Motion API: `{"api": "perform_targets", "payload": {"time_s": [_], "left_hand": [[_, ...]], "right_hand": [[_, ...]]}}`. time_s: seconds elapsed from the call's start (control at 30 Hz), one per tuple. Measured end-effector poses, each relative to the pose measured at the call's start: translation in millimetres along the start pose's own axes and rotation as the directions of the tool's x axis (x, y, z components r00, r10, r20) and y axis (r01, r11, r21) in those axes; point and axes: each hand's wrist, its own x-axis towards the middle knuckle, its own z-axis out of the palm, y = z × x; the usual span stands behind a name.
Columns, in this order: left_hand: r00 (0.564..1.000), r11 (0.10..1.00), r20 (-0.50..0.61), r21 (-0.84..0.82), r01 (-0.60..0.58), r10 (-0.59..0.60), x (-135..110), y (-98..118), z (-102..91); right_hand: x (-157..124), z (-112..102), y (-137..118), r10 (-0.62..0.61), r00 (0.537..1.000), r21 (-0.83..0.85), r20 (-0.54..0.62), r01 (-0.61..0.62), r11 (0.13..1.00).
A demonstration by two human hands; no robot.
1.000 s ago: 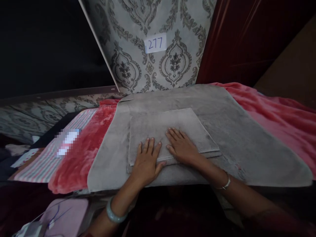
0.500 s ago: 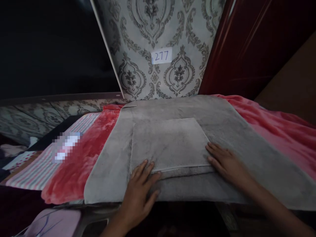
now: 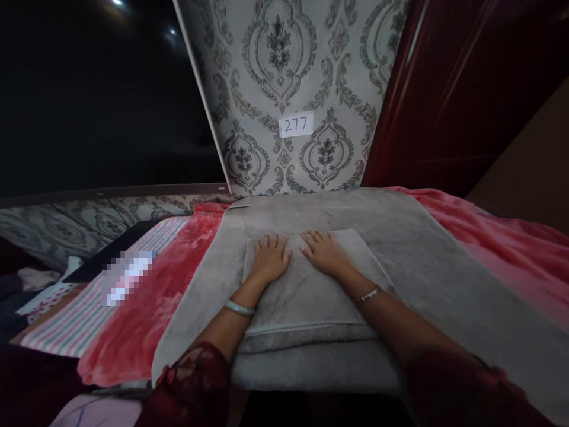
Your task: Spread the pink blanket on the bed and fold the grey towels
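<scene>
L hand [image 3: 271,258] & R hand [image 3: 324,252] are lying flat, fingers spread, pressing down w/o gripping, both on far part of folded grey towel [image 3: 302,296]. Towel is sitting roughly centered on bigger grey towel [image 3: 427,284], which is spread over red fleece blanket [image 3: 151,320] & pink blanket [image 3: 511,249]. Striped cloth [image 3: 66,332] is lying left of red one. Damask panel [image 3: 338,89] w/ "277" label [image 3: 296,124] is standing behind.

One left hand [image 3: 271,258], one right hand [image 3: 324,252], two stacked grey towels [image 3: 306,296], two bracelets [image 3: 239,307]
</scene>
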Motion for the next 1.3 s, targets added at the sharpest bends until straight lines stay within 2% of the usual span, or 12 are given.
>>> {"api": "perform_targets", "payload": {"time_s": [0.1, 0.27, 0.47, 0.6, 0.73, 0.87, 0.97, 1.07, 1.13, 1.2, 1.3], "left_hand": [[1.0, 0.999, -0.011, 0.022, -0.024, 0.024, -6, -2, 11.7], [0.998, 0.999, -0.039, 0.021, -0.044, 0.045, -6, -4, 7.7], [0.998, 0.998, -0.01, 0.032, -0.058, 0.058, -19, -11, 6.0], [0.994, 0.994, 0.02, 0.022, -0.104, 0.103, -40, -22, 5.7], [0.99, 0.99, 0.012, -0.009, -0.138, 0.138, -70, -36, 7.1], [0.987, 0.988, 0.058, -0.035, -0.151, 0.153, -99, -50, -3.0], [0.988, 0.989, 0.062, -0.041, -0.139, 0.141, -109, -46, -21.9], [0.986, 0.985, -0.045, -0.061, -0.16, 0.157, -110, -22, -33.5], [0.978, 0.977, -0.067, -0.07, -0.201, 0.196, -111, -2, -28.7], [0.976, 0.974, -0.035, -0.062, -0.217, 0.215, -116, 12, -15.3], [0.974, 0.973, -0.026, -0.042, -0.227, 0.226, -130, 16, 5.9]], "right_hand": [[-6, 12, 4, 0.003, 1.0, 0.012, -0.012, -0.003, 1.0], [-7, 11, 17, 0.011, 1.0, 0.015, -0.022, -0.01, 1.0], [-33, 12, 60, 0.153, 0.988, -0.006, 0.009, -0.153, 0.988], [-62, 15, 89, 0.201, 0.979, 0.017, 0.023, -0.201, 0.979], [-89, 18, 113, 0.225, 0.972, 0.032, 0.071, -0.228, 0.973], [-106, 9, 123, 0.237, 0.968, 0.011, 0.083, -0.239, 0.971], [-103, -8, 98, 0.203, 0.979, -0.012, -0.009, -0.203, 0.979], [-92, -16, 42, 0.058, 0.997, 0.027, -0.049, -0.057, 0.998], [-86, -12, 3, -0.043, 0.999, 0.052, -0.02, 0.044, 0.998], [-86, -3, -23, -0.118, 0.993, 0.06, 0.015, 0.117, 0.991], [-95, 10, -31, -0.16, 0.986, 0.052, 0.036, 0.158, 0.986]]}}
